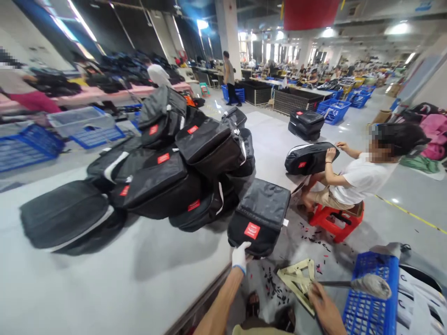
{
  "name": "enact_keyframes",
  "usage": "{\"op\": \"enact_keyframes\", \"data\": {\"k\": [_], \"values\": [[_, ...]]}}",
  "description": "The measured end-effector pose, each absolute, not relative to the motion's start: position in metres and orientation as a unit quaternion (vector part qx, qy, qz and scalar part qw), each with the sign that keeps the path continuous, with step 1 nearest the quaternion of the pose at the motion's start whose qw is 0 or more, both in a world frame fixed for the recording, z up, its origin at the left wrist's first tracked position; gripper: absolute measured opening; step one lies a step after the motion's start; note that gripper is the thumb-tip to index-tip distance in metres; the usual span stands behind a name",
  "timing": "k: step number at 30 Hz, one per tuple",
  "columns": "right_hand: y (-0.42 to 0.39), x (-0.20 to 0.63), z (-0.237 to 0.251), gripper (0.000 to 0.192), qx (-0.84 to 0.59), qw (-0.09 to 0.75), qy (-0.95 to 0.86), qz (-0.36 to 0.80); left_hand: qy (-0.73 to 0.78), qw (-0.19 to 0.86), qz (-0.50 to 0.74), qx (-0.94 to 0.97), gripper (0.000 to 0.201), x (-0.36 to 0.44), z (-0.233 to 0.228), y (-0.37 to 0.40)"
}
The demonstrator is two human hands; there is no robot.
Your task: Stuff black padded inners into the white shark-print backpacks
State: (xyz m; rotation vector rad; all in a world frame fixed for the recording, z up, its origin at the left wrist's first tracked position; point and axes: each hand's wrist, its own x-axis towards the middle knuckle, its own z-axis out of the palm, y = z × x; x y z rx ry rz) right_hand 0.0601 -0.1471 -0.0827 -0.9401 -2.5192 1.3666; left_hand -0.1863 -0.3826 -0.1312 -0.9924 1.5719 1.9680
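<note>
Left hand (240,257), in a white glove, at lower centre of the frame, grip pinched on the lower edge of a black bag (260,217) with a red label. Bag stood at the worktop's (104,288) near edge, just right of centre, tilted and partly overhanging. Right hand (326,312), bare, at lower right, grip wrapped round the handle of a slim tool (363,284) with a wrapped, greyish head, stretched toward the right over a blue crate (370,307). Just left of that hand, a pale wooden frame (298,281) on the floor, amid scattered black scraps. Beyond the held bag, toward centre and left, a pile of black bags (167,167) heaped on the worktop. At right of centre, a person in a white shirt (359,179) seated on a red stool (337,221), hands on another black bag.
</note>
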Motion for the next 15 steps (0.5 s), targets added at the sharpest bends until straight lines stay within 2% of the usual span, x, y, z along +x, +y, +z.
{"op": "enact_keyframes", "data": {"k": [3, 6, 7, 9, 11, 13, 15], "values": [[-0.173, 0.016, -0.063, 0.054, -0.151, 0.072, -0.887, 0.431, 0.589, 0.142, 0.722, -0.335, 0.041, -0.151, -0.075, -0.418], [-0.219, -0.036, -0.022, 0.088, 0.061, 0.062, -0.92, 0.382, 0.643, 0.024, 0.732, -0.225, 0.038, -0.136, 0.002, -0.424], [-0.235, -0.048, -0.009, 0.092, 0.095, 0.063, -0.914, 0.39, 0.669, -0.009, 0.717, -0.196, 0.035, -0.134, 0.026, -0.419], [-0.254, -0.065, 0.012, 0.087, 0.085, 0.066, -0.891, 0.441, 0.732, -0.025, 0.666, -0.141, 0.025, -0.134, 0.063, -0.405], [-0.255, -0.076, 0.023, 0.077, 0.013, 0.051, -0.869, 0.492, 0.764, 0.015, 0.64, -0.081, 0.023, -0.136, 0.084, -0.39], [-0.239, -0.085, 0.028, 0.07, -0.053, 0.03, -0.859, 0.509, 0.778, 0.037, 0.627, 0.007, 0.022, -0.135, 0.092, -0.379], [-0.217, -0.096, 0.033, 0.068, -0.085, 0.026, -0.861, 0.501, 0.791, -0.017, 0.604, 0.097, 0.016, -0.131, 0.091, -0.375]]}}
